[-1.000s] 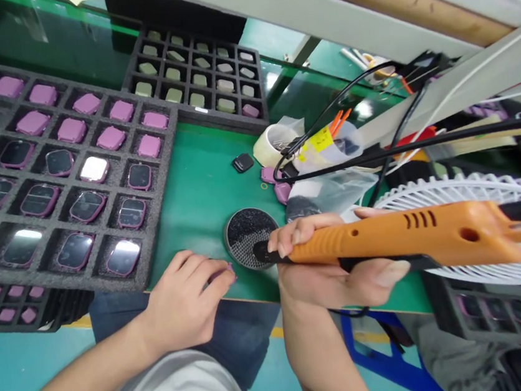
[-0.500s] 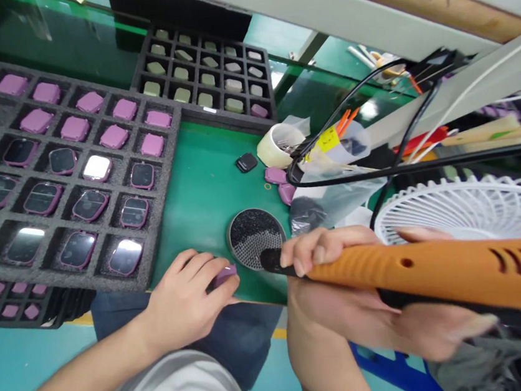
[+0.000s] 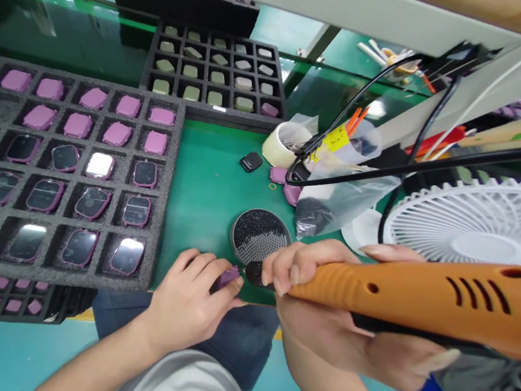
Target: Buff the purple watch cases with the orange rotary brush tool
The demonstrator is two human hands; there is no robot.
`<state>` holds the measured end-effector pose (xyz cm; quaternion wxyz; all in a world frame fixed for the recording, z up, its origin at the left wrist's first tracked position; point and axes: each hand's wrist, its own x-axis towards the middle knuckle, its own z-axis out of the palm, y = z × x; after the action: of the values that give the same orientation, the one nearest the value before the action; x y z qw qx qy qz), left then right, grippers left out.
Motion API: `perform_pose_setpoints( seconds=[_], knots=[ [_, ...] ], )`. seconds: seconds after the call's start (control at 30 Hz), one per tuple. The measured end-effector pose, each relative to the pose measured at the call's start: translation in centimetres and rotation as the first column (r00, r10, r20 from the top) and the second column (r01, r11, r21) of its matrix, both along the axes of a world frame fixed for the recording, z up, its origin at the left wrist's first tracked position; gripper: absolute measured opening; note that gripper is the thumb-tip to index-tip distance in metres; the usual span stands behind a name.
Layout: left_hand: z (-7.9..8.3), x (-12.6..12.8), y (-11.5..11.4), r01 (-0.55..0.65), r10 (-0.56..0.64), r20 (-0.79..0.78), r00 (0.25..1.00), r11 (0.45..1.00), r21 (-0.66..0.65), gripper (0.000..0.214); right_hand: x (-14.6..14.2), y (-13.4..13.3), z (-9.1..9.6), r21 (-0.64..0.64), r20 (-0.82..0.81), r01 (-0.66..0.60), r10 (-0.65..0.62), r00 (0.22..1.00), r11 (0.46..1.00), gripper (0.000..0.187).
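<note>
My left hand (image 3: 201,296) is closed around a small purple watch case (image 3: 227,279), which rests low at the front edge of the green mat. My right hand (image 3: 317,277) wraps around an orange electric screwdriver (image 3: 422,293). Its black nose (image 3: 253,273) points left and comes close beside the watch case; whether the bit touches it I cannot tell. Just behind the nose sits a round dish (image 3: 259,232) with tiny black parts, probably screws, over a dotted plate.
Left lies a grey foam tray (image 3: 159,213) of purple watches. A black tray (image 3: 203,109) with greenish cases stands behind. Around the right side are a cup (image 3: 280,145), a plastic bag (image 3: 336,202), a black cable (image 3: 357,176) and a white fan (image 3: 475,221).
My right hand has brought the screwdriver left and slightly down, so its nose left the dish's edge and came up to the watch case. My left hand stays nearly still.
</note>
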<state>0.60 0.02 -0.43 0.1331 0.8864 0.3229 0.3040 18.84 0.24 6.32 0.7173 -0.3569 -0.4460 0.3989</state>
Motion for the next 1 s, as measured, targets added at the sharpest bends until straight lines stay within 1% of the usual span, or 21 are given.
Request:
perform_pose_setpoints(
  seconds=[0.1,0.27,0.4,0.5,0.6,0.73,0.8,0.87,0.93,0.97,1.0],
  knots=[
    [0.0,0.0,0.0,-0.002,0.002,0.0,1.0,1.0,-0.004,0.021,0.0,0.0,0.0,0.006,-0.002,-0.008,0.008,1.0,1.0,0.053],
    [0.2,-0.1,-0.1,0.014,-0.015,-0.011,1.0,0.999,-0.034,0.019,-0.2,-0.2,-0.2,0.028,0.038,-0.001,0.0,0.999,1.0,0.057],
    [0.3,0.0,-0.1,0.013,-0.013,-0.003,1.0,0.999,-0.035,0.018,-0.5,-0.2,-0.4,0.025,0.046,-0.005,0.004,0.999,1.0,0.049],
    [0.2,0.0,-0.1,0.004,-0.004,0.007,1.0,1.0,-0.03,0.018,-0.6,-0.1,-0.7,0.026,0.05,-0.033,0.032,0.998,0.999,0.045],
    [0.1,0.1,0.0,0.006,-0.005,0.01,1.0,0.999,-0.032,0.019,-0.7,0.0,-0.9,0.056,0.034,-0.023,0.021,0.999,0.998,0.047],
    [0.1,0.1,0.1,0.007,-0.007,0.013,1.0,0.999,-0.043,0.018,-1.0,0.0,-0.7,0.018,0.056,-0.039,0.038,0.998,0.999,0.048],
    [0.1,0.1,0.1,0.004,-0.003,0.016,1.0,0.999,-0.045,0.017,-1.1,0.0,-0.7,0.023,0.064,-0.037,0.036,0.997,0.999,0.051],
    [0.0,0.1,0.1,0.004,-0.003,0.014,1.0,0.999,-0.049,0.018,-0.9,0.1,-0.7,0.06,0.072,-0.047,0.043,0.996,0.997,0.053],
    [0.0,0.1,0.1,0.002,-0.001,0.01,1.0,0.999,-0.049,0.019,-0.5,0.3,-0.6,0.077,0.081,-0.071,0.065,0.995,0.994,0.05],
    [0.0,0.0,0.1,-0.003,0.004,0.007,1.0,0.999,-0.051,0.02,-0.2,0.4,-0.5,0.078,0.081,-0.07,0.064,0.995,0.994,0.05],
    [0.1,0.0,0.1,-0.01,0.01,0.001,1.0,0.998,-0.055,0.021,0.2,0.6,-0.4,0.087,0.076,-0.041,0.035,0.997,0.995,0.048]
  ],
)
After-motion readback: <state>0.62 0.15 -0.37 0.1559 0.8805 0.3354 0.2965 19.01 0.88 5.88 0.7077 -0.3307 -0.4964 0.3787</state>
